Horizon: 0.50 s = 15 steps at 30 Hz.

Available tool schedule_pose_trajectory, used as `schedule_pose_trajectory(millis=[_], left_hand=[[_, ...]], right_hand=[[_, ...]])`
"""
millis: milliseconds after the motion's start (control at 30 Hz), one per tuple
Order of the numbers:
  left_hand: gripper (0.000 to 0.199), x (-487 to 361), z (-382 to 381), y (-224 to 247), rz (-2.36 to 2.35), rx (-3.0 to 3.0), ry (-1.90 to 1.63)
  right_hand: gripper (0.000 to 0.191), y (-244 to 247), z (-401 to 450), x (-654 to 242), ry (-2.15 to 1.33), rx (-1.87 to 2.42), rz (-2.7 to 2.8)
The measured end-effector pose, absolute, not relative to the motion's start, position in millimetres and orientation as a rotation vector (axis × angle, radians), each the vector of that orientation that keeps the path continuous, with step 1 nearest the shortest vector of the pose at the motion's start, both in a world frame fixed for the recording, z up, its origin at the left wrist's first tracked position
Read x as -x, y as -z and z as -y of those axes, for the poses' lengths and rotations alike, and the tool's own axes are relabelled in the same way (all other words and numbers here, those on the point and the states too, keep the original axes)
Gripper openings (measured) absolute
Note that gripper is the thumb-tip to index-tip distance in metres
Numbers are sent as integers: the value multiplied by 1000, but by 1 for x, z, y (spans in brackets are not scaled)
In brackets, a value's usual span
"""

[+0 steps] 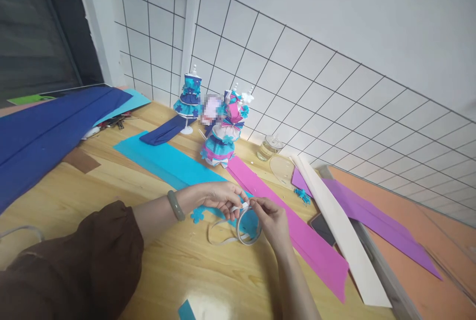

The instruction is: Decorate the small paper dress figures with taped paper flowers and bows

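Observation:
My left hand (225,200) pinches a narrow white strip (238,207) near the middle of the view. Close beside it, my right hand (270,218) has its thumb and forefinger closed on the same strip, almost touching the left fingertips. Below the fingers hangs a round roll of white tape (250,241), with a loose loop (213,235) curving out to the left. A blue paper flower (197,215) lies on the wooden table (178,270) under my left wrist.
Two small dress forms, one blue (188,97) and one multicoloured (221,144), stand behind the hands. Blue (156,159), pink (316,235), white (345,233) and purple (375,221) paper strips lie around. A glass cup (269,149) stands near the grid wall.

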<state>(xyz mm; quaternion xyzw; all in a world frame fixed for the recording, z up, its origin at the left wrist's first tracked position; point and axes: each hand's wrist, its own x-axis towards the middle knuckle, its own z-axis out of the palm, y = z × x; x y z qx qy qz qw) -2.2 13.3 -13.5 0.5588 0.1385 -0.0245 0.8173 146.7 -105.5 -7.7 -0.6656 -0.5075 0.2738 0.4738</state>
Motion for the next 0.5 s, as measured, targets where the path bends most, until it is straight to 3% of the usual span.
schedule_pose_trajectory(millis=[367, 500], left_hand=[[27, 5, -11, 9, -291, -1255, 20], [26, 5, -12, 12, -311, -1289, -34]], right_hand=[[37, 2, 107, -156, -873, 1622, 1237], [40, -1, 108, -170, -736, 1698, 1140]])
